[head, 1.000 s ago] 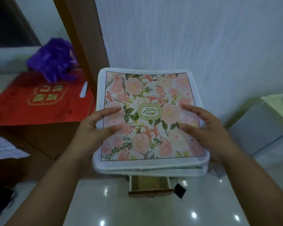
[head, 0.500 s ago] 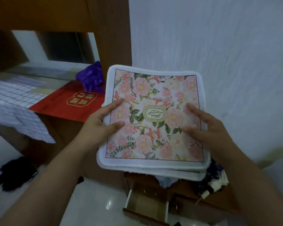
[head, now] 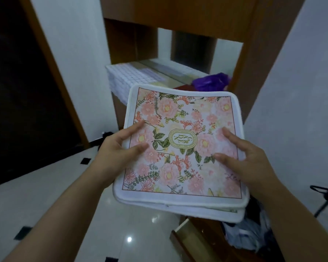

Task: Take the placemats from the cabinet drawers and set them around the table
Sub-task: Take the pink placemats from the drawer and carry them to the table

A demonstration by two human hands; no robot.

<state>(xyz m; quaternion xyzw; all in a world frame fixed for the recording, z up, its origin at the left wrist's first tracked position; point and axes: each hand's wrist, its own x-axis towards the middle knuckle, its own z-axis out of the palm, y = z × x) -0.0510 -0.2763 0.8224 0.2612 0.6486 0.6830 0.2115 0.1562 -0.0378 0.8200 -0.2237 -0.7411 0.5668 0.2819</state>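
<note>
I hold a stack of square placemats (head: 180, 148) in front of me, white-edged with pink flowers and a green oval label in the middle. My left hand (head: 117, 150) grips the stack's left edge, thumb and fingers lying on top. My right hand (head: 248, 159) grips the right edge the same way. At least two mats show at the stack's lower edge. An open wooden drawer (head: 186, 235) of the cabinet sits low at the right, below the stack.
A wooden cabinet (head: 250, 72) stands ahead, its counter carrying a checked white cloth (head: 129, 78) and a purple bag (head: 210, 82). Clothes (head: 248, 233) spill from a drawer at the lower right. A dark doorway (head: 27, 91) is at the left. The white tiled floor (head: 64, 205) lies below.
My view has swung left and up, away from the wall toward the cabinet and doorway. The stack stays in both hands, and the open drawer has slid to the lower right.
</note>
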